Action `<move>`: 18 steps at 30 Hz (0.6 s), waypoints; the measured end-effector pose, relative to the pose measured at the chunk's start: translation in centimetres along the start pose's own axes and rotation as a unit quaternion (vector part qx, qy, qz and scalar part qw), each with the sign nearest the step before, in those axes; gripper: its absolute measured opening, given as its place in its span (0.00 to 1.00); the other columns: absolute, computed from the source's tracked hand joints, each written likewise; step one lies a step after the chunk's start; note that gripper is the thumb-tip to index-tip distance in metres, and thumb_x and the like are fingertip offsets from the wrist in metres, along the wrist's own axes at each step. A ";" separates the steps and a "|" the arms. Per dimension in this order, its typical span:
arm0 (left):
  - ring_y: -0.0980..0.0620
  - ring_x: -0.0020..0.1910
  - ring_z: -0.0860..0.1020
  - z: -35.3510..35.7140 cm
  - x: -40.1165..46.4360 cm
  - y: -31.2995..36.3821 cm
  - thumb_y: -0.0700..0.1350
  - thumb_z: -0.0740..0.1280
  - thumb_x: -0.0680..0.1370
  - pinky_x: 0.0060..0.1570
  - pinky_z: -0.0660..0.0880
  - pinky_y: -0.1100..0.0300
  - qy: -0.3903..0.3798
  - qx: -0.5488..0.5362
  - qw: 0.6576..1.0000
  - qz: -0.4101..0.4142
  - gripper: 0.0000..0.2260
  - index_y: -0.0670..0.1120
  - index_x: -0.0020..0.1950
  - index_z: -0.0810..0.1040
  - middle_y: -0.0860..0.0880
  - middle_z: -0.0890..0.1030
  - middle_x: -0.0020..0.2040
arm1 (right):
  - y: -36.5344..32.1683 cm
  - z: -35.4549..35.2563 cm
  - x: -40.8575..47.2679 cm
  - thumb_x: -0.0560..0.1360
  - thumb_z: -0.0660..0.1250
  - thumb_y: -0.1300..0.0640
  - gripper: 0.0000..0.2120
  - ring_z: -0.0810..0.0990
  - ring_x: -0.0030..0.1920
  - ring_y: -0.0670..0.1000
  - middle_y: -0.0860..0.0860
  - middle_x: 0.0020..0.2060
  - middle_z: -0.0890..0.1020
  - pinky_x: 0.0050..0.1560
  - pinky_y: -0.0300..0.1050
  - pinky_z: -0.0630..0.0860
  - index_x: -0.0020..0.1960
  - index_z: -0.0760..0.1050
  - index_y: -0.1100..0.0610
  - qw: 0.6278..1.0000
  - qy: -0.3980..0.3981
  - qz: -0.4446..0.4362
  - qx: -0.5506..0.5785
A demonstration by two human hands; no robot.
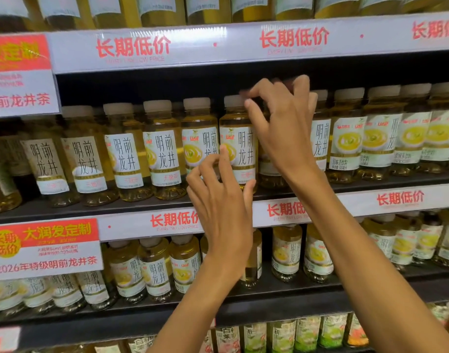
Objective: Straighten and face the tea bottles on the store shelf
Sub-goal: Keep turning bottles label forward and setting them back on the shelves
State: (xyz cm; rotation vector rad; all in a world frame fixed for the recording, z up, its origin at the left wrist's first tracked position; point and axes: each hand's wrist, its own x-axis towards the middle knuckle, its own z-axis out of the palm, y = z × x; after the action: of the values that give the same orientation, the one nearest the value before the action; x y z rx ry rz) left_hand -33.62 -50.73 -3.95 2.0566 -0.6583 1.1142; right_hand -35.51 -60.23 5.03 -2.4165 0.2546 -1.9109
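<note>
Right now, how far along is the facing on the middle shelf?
Looks done: bottles left of the hands show the big characters forward. In hand: left hand and right hand at one bottle. Left: bottles further right show the cup picture, turned differently.

A shop aisle, tiered shelves point(167, 207) of tea bottles point(164, 149), red-lettered price strips point(142, 49), promotional tag point(45, 248)

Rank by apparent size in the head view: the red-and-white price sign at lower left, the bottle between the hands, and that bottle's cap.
1. Price sign, largest.
2. Bottle.
3. Cap, smallest.
The sign's nearness may exaggerate its size.
</note>
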 end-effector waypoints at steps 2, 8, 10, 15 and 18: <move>0.40 0.59 0.71 0.1 0.2 0.1 0.49 0.74 0.72 0.56 0.70 0.51 -0.007 0.012 1.000 -0.001 0.29 0.41 0.69 0.70 0.39 0.74 0.62 | 0.1 0.0 0.1 0.79 0.59 0.53 0.11 0.70 0.56 0.57 0.51 0.50 0.80 0.51 0.48 0.60 0.56 0.77 0.54 0.999 -0.002 -0.017 -0.044; 0.40 0.60 0.69 0.0 0.6 0.2 0.47 0.75 0.71 0.57 0.69 0.50 -0.025 0.028 0.999 -0.003 0.30 0.42 0.70 0.69 0.39 0.72 0.64 | 1.1 0.0 0.5 0.79 0.60 0.52 0.14 0.71 0.59 0.62 0.60 0.52 0.79 0.57 0.53 0.60 0.59 0.75 0.58 0.992 -0.043 -0.047 -0.109; 0.40 0.61 0.68 -0.1 0.1 0.1 0.47 0.75 0.71 0.58 0.69 0.50 -0.024 0.017 1.000 0.001 0.31 0.43 0.71 0.68 0.39 0.71 0.65 | 1.7 -0.1 0.2 0.79 0.59 0.50 0.16 0.72 0.59 0.63 0.62 0.50 0.80 0.59 0.54 0.61 0.59 0.74 0.60 0.989 -0.053 -0.036 -0.135; 0.45 0.61 0.63 -0.4 -1.1 0.4 0.45 0.74 0.72 0.59 0.69 0.51 -0.004 -0.057 0.998 0.001 0.29 0.43 0.71 0.68 0.40 0.71 0.64 | 2.9 -1.1 -0.4 0.81 0.55 0.49 0.18 0.73 0.59 0.61 0.60 0.52 0.80 0.62 0.51 0.57 0.57 0.75 0.62 0.985 -0.059 -0.042 -0.157; 0.47 0.62 0.62 -0.5 -1.4 0.9 0.45 0.73 0.73 0.61 0.66 0.53 -0.014 -0.099 0.995 0.020 0.29 0.41 0.71 0.68 0.40 0.71 0.65 | 2.6 -2.3 -0.7 0.80 0.59 0.51 0.16 0.72 0.62 0.60 0.58 0.57 0.78 0.62 0.51 0.62 0.61 0.75 0.60 0.994 -0.028 -0.064 -0.088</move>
State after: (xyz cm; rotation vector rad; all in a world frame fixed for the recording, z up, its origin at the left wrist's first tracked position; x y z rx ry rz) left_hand -35.22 -50.73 -4.66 1.9011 -0.7937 1.0021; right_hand -38.15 -62.56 4.49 -2.6554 0.2833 -1.9455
